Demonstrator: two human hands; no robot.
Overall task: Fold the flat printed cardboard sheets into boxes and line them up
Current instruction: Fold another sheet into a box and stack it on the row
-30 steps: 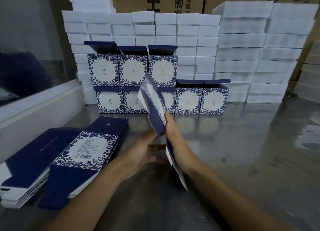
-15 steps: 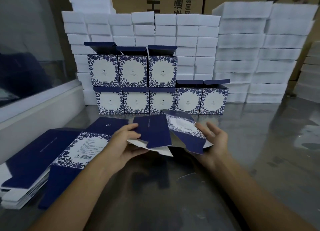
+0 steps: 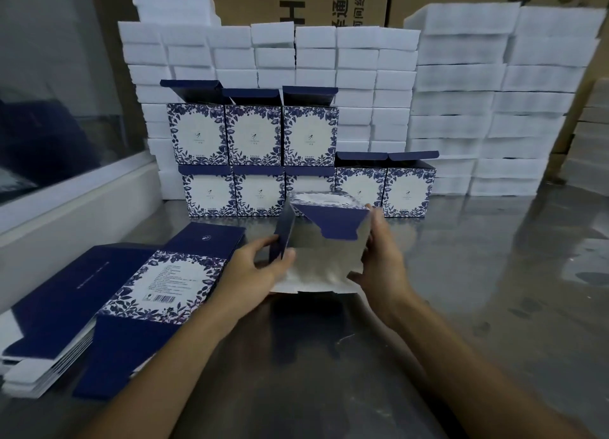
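With the left hand (image 3: pixel 260 267) pinching a side flap and the right hand (image 3: pixel 382 257) gripping the half-opened box (image 3: pixel 324 241), an uneven squeeze could crease its panels.

head-worn view — forward, downward, close

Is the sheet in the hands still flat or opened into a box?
Opened, unfinished: the sheet forms a hollow tube between the left hand and right hand, end flaps loose.
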